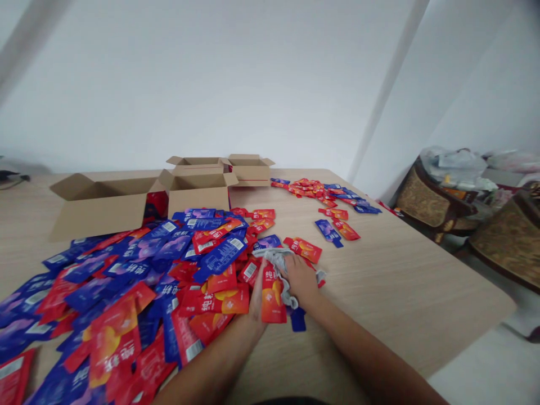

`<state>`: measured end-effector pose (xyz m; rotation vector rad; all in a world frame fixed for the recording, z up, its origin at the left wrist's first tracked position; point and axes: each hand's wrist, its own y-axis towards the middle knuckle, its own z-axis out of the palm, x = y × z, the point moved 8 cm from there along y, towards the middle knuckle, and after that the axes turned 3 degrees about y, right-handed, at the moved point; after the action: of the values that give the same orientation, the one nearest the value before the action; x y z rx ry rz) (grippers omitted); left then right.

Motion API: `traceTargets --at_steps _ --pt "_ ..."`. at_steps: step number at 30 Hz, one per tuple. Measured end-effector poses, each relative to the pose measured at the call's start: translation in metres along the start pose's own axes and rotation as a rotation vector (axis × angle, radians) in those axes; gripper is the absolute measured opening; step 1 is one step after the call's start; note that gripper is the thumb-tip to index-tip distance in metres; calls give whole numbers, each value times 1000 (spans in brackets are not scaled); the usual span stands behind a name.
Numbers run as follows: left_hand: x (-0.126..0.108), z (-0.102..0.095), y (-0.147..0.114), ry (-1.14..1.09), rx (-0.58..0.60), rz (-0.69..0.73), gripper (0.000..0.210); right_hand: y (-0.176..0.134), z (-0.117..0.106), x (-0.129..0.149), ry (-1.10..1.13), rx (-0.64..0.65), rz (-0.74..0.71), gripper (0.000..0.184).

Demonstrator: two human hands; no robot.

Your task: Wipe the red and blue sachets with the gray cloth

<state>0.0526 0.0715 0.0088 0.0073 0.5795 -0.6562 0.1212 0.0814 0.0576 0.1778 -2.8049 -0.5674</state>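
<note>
In the middle of the head view, my left hand [256, 295] is closed on a red pouch [273, 301] with an orange fruit print and white lettering. My right hand [300, 280] presses a crumpled grey cloth [279, 260] against the upper part of that pouch, fingers closed on the cloth. A blue pouch [298, 319] lies on the table under the cloth, partly hidden. Just beyond my hands rests another red pouch [304, 249]. To my left spreads a large heap of red and blue pouches [139, 270].
Open cardboard boxes [107, 211] stand behind the heap, with red pouches in at least one. More red and blue pouches [310, 188] lie at the far right of the wooden table [405, 292]. Patterned chairs [434, 199], one loaded with plastic bags [458, 166], stand beyond the table's right edge.
</note>
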Motion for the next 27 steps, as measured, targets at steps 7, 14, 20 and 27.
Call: traceTargets --at_steps 7,14,20,27 --pt "5 7 -4 -131 -9 -91 37 8 -51 -16 111 -246 -2 38" --pt "4 12 4 -128 134 -21 45 -42 -58 42 241 124 -339 29" --pt "7 6 8 -69 104 -28 54 -63 -19 28 188 226 -334 57" --pt "1 5 7 -96 97 -1 53 -52 -10 19 216 169 -243 50"
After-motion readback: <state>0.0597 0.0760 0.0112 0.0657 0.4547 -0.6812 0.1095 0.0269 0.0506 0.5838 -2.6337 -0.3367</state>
